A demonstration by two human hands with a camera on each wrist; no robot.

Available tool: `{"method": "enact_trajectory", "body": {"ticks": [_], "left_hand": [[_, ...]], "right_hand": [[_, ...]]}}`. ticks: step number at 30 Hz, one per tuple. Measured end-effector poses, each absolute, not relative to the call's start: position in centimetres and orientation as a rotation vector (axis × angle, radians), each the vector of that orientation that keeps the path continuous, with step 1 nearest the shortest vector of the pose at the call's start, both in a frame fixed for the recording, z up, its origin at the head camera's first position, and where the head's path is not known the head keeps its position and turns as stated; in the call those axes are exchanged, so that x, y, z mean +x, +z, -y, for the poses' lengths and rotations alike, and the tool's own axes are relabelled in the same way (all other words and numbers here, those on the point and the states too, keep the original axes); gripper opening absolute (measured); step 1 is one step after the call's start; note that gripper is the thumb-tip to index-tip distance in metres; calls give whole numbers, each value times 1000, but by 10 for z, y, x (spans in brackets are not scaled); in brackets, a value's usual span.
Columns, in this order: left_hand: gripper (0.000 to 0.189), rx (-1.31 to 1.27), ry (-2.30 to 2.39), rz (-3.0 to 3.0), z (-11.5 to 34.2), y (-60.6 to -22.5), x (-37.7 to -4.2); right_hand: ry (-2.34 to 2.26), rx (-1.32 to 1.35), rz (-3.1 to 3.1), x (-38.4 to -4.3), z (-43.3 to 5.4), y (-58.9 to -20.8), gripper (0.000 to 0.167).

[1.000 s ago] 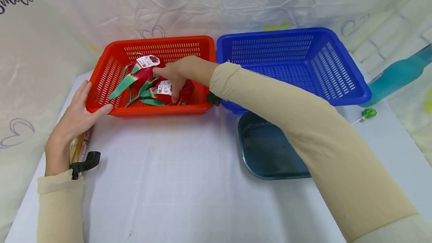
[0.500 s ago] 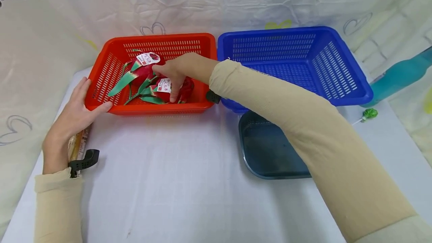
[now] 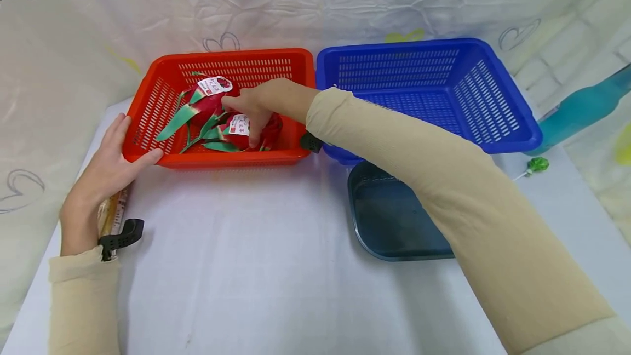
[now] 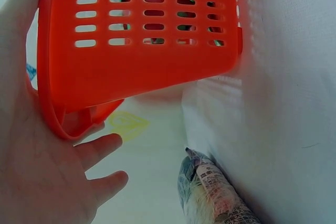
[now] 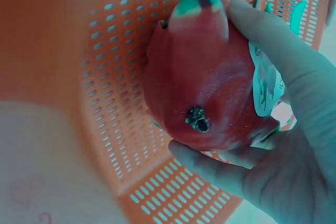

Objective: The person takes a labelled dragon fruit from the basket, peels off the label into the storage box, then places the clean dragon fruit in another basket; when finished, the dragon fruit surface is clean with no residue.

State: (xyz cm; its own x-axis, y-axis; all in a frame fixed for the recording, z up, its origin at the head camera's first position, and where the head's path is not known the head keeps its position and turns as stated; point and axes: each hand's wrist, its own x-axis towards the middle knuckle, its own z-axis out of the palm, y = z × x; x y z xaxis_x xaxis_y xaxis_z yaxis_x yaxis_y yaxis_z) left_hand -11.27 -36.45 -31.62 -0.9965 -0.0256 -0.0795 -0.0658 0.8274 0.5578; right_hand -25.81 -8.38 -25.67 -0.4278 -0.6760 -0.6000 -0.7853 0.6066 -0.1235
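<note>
In the head view a red plastic basket (image 3: 231, 160) stands at the back left. Inside lie two red dragon fruits with green-tipped scales and white labels; the rear one (image 3: 209, 106) leans toward the left. My right hand (image 3: 266, 100) reaches in and grips the front dragon fruit (image 5: 205, 82), thumb along one side and fingers under the other. A green leafy stem (image 3: 194, 141) lies beside it, and a crinkled dark red thing (image 3: 272, 131) shows under the hand. My left hand (image 3: 105, 166) rests against the basket's left front corner, thumb and straight fingers spread apart.
A blue plastic basket (image 3: 404, 51) stands right of the red one. In front of it is a dark tray (image 3: 389, 223), partly covered by my right sleeve. A green lollipop (image 3: 537, 165) and a teal bottle (image 3: 581, 108) are at right. A wrapped packet (image 4: 215, 192) lies by my left wrist.
</note>
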Motion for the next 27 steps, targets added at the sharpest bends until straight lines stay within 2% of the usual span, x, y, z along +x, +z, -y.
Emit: {"method": "enact_trajectory", "body": {"ticks": [27], "left_hand": [[96,-100,886,-2932,363,-317,-112]], "right_hand": [[366,-1124,-2147,-266,92,-261,102]]}}
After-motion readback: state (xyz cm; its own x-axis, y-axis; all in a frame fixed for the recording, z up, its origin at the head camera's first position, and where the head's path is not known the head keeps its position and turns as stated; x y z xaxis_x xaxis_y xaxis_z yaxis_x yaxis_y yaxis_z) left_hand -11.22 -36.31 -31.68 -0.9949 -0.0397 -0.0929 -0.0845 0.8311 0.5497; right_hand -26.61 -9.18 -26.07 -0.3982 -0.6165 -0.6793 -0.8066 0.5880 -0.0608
